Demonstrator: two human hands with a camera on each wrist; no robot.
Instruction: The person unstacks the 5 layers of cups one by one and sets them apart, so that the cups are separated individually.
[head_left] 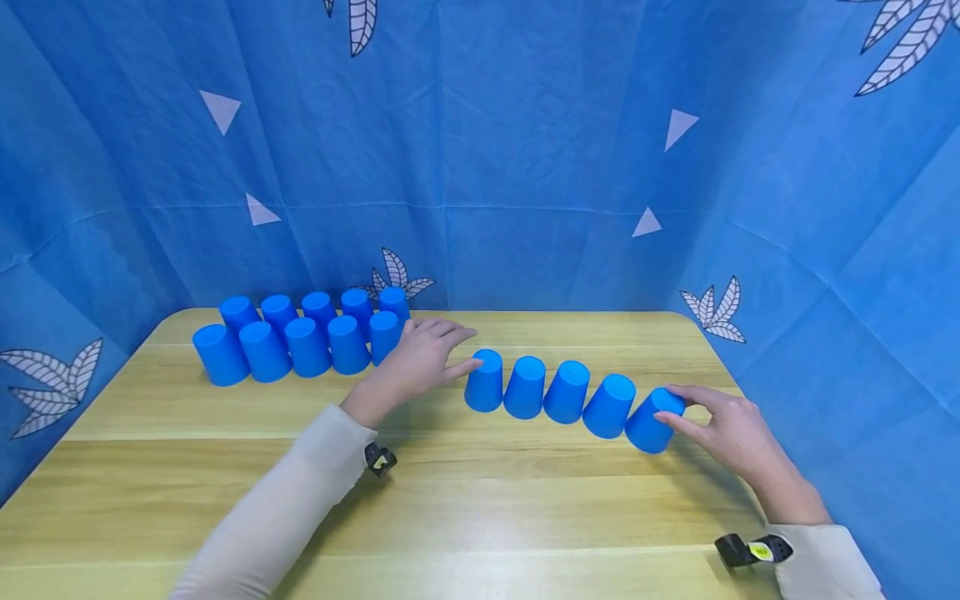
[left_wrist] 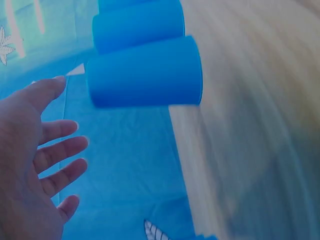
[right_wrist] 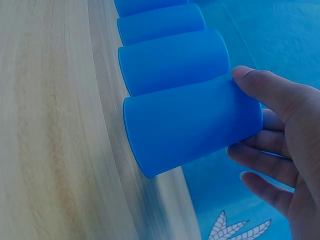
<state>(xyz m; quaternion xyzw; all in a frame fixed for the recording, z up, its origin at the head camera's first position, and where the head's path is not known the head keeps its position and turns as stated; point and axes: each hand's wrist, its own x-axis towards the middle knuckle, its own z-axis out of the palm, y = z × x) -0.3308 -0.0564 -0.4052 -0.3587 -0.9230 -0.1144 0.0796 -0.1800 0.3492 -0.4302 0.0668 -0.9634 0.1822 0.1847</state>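
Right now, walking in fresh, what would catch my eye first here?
Probably the slanting row of five upside-down blue cups right of the table's middle, with the right hand gripping the rightmost cup and the left hand near the other end. Next, ten matching cups in two rows at far left, before patterned blue cloth.

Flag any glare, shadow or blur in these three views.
Head: pale glare on the light wooden tabletop, tapered blue plastic-looking cups fairly crisp; left wrist: bright streaks at upper left on the patterned blue fabric curtain, wood grain smeared; right wrist: dim overall, shadow by the nearest cup, wood grain soft.
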